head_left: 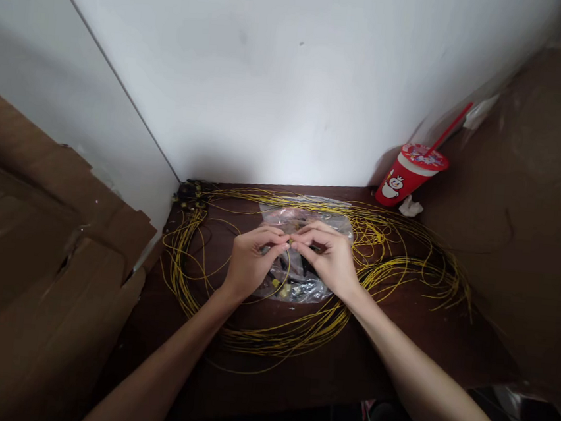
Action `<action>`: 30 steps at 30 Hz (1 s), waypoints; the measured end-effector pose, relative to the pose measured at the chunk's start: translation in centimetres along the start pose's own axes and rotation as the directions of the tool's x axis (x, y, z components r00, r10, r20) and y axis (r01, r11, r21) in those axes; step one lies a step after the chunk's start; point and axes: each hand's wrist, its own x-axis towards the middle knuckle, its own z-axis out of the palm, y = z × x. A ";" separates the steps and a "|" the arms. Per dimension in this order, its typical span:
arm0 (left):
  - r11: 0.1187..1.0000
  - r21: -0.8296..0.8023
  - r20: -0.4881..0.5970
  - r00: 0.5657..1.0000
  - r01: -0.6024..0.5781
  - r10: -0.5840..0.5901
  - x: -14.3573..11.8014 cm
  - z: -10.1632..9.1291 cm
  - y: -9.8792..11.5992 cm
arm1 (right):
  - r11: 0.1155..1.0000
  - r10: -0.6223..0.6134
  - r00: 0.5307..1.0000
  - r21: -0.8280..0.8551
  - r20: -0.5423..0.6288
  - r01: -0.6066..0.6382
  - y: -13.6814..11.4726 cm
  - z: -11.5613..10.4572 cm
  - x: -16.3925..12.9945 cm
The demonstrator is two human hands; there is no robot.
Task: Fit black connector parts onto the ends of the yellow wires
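My left hand (250,260) and my right hand (331,258) meet fingertip to fingertip over a clear plastic bag (317,293). Both are closed in a pinch. At the meeting point is a small yellowish piece (291,240), too small to name, and a thin yellow wire (288,264) curves down from it. The fingers partly hide how piece and wire join. Small yellow and black parts (276,282) show in the bag below. A large loop of yellow wires (277,344) runs around the bag, passing beneath both forearms.
Dark connectors (193,194) cluster at the wires' back left end. Loose wire ends (456,290) fan out at the right. A red cup (405,176) with a straw and a crumpled tissue (410,207) stand at the back right. Cardboard (54,294) flanks the brown table (253,393).
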 end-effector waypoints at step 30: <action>0.957 0.272 0.068 0.994 -0.106 0.090 -0.3 0.1 0.5 | 0.943 0.278 0.955 0.157 0.106 -0.293 0.6 -0.2 0.2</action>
